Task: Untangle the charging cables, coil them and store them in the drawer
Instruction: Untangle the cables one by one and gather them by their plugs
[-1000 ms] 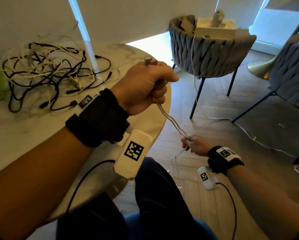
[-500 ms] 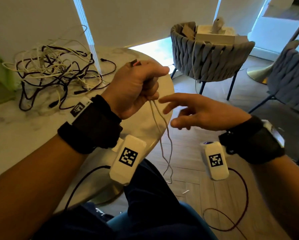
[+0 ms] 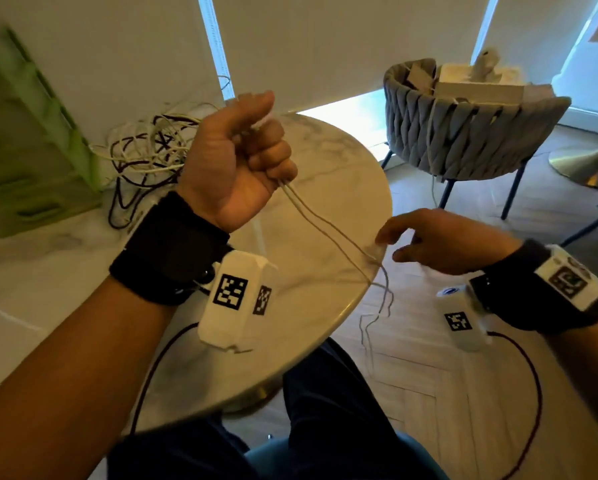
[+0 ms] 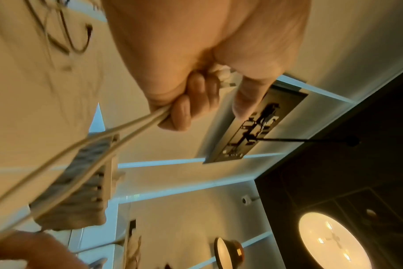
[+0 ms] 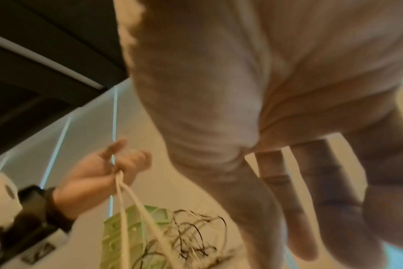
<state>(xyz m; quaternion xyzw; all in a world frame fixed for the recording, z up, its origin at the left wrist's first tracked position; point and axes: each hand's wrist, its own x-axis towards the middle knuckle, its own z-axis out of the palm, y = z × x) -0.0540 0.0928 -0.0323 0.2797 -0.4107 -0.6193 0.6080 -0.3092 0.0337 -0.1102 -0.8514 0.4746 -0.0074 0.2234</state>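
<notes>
L hand (image 3: 235, 161) fisted round doubled white cable (image 3: 328, 226) above table (image 3: 325, 174); R hand (image 3: 443, 240) at the strands w/ fingers (image 3: 391, 230) loosely spread, grip unclear

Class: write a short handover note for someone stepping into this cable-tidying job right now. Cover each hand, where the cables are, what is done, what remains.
Left hand: raised in a fist, gripping a doubled white cable whose two strands run down to the right.
Right hand: open, fingers spread at the strands, not gripping.
Tangled pile of cables: black and white, on the marble table near the wall.
Done: one white cable pulled free.
Left: coil it, untangle and coil the pile, store everything. No drawer is in view.
</notes>
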